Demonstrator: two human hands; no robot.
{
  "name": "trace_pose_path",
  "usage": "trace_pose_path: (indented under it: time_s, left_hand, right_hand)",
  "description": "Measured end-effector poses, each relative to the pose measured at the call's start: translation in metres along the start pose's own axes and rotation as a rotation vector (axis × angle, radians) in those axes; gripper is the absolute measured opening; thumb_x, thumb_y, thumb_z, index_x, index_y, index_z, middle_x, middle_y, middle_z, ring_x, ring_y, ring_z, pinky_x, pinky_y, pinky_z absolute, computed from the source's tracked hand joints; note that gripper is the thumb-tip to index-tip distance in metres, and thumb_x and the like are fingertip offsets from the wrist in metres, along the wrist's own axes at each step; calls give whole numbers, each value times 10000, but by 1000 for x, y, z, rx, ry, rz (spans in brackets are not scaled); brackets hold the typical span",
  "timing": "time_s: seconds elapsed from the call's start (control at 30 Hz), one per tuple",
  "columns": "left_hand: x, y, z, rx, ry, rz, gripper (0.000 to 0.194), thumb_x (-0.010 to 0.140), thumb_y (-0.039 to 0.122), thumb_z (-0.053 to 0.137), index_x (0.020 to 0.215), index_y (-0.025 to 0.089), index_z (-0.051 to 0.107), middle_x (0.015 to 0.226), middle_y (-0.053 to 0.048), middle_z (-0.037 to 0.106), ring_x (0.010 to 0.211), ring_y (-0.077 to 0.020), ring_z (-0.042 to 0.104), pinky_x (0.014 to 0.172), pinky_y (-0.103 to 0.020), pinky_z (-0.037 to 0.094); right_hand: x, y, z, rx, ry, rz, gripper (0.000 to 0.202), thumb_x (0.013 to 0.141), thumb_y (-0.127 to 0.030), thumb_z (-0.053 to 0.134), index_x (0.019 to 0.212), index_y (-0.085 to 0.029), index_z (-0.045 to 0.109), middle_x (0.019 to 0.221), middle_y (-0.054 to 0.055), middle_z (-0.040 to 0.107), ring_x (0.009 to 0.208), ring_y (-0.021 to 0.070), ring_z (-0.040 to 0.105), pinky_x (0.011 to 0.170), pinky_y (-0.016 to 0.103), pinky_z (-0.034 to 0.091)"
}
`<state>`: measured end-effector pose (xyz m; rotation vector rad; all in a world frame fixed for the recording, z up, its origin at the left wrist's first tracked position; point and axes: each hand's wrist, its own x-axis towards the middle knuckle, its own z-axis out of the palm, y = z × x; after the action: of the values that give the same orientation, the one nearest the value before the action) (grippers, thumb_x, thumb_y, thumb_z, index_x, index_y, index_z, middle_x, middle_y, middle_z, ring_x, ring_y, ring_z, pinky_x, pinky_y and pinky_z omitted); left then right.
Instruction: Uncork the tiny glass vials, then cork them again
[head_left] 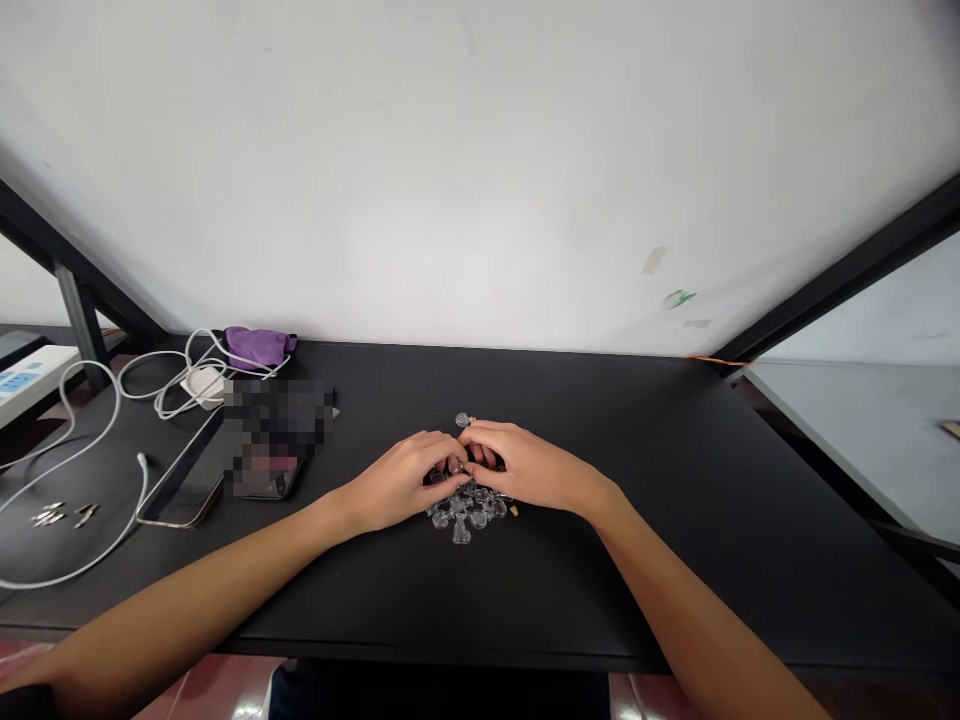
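Over the middle of the black table, my left hand [405, 483] and my right hand [536, 468] meet with their fingertips together. My left thumb and fingers are closed on a small clear bottle [456, 466]. The right hand's fingers are pinched against the same spot, and what they hold is hidden. Beneath both hands lies a pile of small clear bottles [461, 533] in various shapes, partly covered. A tan cork stopper [514, 511] rests at the pile's right side. Beyond my fingers lies one separate clear bottle [462, 420] with a cork-coloured end.
Phones [180, 490] lie on the left of the black table [660, 590], one partly blurred out. Behind them are a white cable [118, 400], a charger [202, 384] and a purple pouch [259, 346]. Small metal pieces [49, 516] sit far left. A white wall [450, 200] stands behind.
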<state>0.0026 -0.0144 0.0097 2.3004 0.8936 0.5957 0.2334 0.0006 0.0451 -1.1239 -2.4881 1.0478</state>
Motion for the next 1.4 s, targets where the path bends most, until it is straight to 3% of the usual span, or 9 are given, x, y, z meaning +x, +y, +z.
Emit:
trace_pose_path:
  time_s: [1.4]
  left_hand:
    - [1,3,-2,26,-22,-5,66,1041,233,552,1054,223,615,910,-12,598,857,-184,576,820,-316,454]
  right_hand:
    - [-2,-3,1,-86,15,35,226,1010,-263,523,806,-226,434,840,-15,484,685,142,453,621,299,347]
